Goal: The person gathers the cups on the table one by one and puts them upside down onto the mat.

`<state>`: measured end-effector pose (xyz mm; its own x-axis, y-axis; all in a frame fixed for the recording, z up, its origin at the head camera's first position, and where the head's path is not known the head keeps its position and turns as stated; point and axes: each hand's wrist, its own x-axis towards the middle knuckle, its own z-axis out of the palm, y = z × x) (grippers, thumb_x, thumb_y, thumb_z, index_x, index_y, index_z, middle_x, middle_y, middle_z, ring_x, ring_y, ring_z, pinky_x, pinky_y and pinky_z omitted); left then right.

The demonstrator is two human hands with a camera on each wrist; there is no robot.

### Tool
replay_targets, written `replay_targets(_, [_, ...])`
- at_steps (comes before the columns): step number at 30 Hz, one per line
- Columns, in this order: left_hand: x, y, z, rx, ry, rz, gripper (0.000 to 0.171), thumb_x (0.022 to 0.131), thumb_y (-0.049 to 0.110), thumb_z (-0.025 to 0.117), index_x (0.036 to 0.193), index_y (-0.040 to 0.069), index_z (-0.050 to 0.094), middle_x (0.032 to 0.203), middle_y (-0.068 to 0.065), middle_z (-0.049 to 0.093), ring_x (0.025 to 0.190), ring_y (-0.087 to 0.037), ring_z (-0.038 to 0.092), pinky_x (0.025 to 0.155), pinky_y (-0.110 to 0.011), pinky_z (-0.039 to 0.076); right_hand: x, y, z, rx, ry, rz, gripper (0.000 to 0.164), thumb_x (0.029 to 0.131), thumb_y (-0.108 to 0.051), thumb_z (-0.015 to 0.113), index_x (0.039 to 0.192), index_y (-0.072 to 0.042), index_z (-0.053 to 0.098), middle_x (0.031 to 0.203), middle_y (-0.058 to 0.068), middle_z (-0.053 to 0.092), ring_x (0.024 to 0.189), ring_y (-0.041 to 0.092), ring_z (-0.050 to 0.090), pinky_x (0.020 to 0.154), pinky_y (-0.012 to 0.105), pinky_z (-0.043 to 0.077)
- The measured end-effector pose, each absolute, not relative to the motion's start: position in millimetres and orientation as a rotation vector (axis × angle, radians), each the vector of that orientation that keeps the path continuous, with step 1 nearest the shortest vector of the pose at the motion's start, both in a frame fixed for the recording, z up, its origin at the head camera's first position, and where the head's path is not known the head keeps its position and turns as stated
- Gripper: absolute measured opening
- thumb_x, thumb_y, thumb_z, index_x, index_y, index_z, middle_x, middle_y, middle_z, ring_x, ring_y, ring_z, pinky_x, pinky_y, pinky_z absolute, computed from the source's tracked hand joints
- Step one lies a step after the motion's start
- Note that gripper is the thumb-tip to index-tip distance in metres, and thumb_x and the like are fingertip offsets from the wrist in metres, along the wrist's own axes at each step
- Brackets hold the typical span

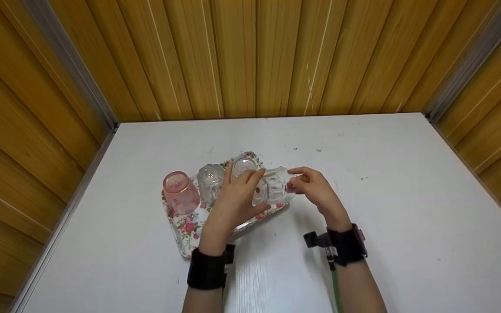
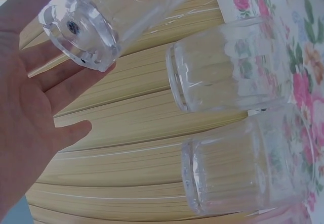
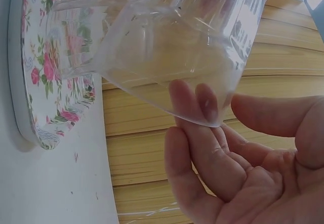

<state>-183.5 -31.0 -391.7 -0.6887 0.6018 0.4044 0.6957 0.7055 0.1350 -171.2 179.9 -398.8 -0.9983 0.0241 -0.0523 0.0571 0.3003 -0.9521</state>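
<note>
A clear drinking glass (image 1: 278, 187) is tipped on its side above the right part of a floral tray (image 1: 185, 250). My left hand (image 1: 235, 200) holds its thick base, thumb on one side and fingers on the other. At the other end my right hand (image 1: 313, 184) pinches the rim; in the right wrist view its fingertips (image 3: 185, 100) show at the glass edge. Two more clear glasses, a faceted one (image 1: 210, 178) and one behind my left fingers (image 1: 245, 164), stand upside down on the tray. Beside them is an upside-down pink glass (image 1: 181, 193).
The tray lies at an angle on a white table (image 1: 407, 195). Wood-patterned panels (image 1: 255, 61) rise behind the table and along both sides. Small specks (image 1: 318, 150) dot the tabletop near the back. A green cable (image 1: 336, 289) runs along my right forearm.
</note>
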Motion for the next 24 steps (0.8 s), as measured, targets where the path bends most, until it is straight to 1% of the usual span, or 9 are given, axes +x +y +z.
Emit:
replay_targets(5, [-183.0, -31.5, -390.9, -1.019, -2.574, -0.397, 0.077, 0.07, 0.047, 0.072, 0.132, 0.013, 0.044, 0.115, -0.005, 0.058, 0.105, -0.018, 0.058, 0.113, -0.047, 0.001, -171.6, 177.5, -399.8, 0.092, 2.529, -1.792, 0.032, 0.091, -0.003, 0.045, 0.12, 0.009, 0.05, 0.086, 0.013, 0.064, 0.078, 0.017, 0.065, 0.079, 0.039, 0.051])
replay_targets(9, [-182.9, -32.3, -391.2, -1.023, -2.537, -0.41, 0.076, 0.068, 0.046, 0.074, 0.131, 0.012, 0.046, 0.112, -0.003, 0.058, 0.102, -0.017, 0.058, 0.113, -0.048, 0.003, -172.3, 175.6, -400.9, 0.093, 2.536, -1.752, 0.032, 0.091, -0.003, 0.044, 0.12, 0.008, 0.05, 0.087, 0.014, 0.064, 0.077, 0.016, 0.064, 0.08, 0.041, 0.05])
replay_targets(14, [-182.2, -32.8, -391.1, -1.027, -2.523, -0.425, 0.074, 0.068, 0.046, 0.074, 0.129, 0.012, 0.048, 0.11, -0.003, 0.058, 0.1, -0.018, 0.059, 0.113, -0.048, 0.003, -173.6, 175.1, -403.3, 0.068, 2.534, -1.692, 0.033, 0.092, -0.004, 0.043, 0.122, 0.01, 0.048, 0.089, 0.015, 0.064, 0.077, 0.017, 0.064, 0.078, 0.038, 0.05])
replay_targets(17, [-181.6, -32.8, -390.7, -1.027, -2.525, -0.426, 0.074, 0.068, 0.046, 0.074, 0.128, 0.012, 0.048, 0.112, -0.004, 0.058, 0.101, -0.018, 0.059, 0.113, -0.048, 0.003, -174.2, 175.1, -404.4, 0.047, 2.531, -1.676, 0.034, 0.092, -0.004, 0.042, 0.122, 0.012, 0.046, 0.09, 0.016, 0.064, 0.079, 0.018, 0.064, 0.079, 0.04, 0.05])
replay_targets(20, [-181.6, -32.8, -390.3, -1.025, -2.52, -0.423, 0.074, 0.068, 0.047, 0.074, 0.128, 0.012, 0.049, 0.112, -0.004, 0.058, 0.101, -0.018, 0.058, 0.112, -0.048, 0.003, -174.3, 174.0, -404.6, 0.069, 2.524, -1.673, 0.035, 0.092, -0.005, 0.042, 0.123, 0.011, 0.047, 0.091, 0.016, 0.064, 0.078, 0.017, 0.063, 0.08, 0.041, 0.049])
replay_targets(24, [-181.6, -32.7, -389.7, -1.018, -2.511, -0.407, 0.073, 0.069, 0.048, 0.072, 0.128, 0.012, 0.049, 0.112, -0.005, 0.059, 0.101, -0.019, 0.059, 0.112, -0.049, 0.005, -174.7, 172.4, -404.9, 0.088, 2.527, -1.65, 0.036, 0.092, -0.005, 0.042, 0.124, 0.009, 0.047, 0.094, 0.017, 0.063, 0.076, 0.014, 0.061, 0.079, 0.038, 0.05])
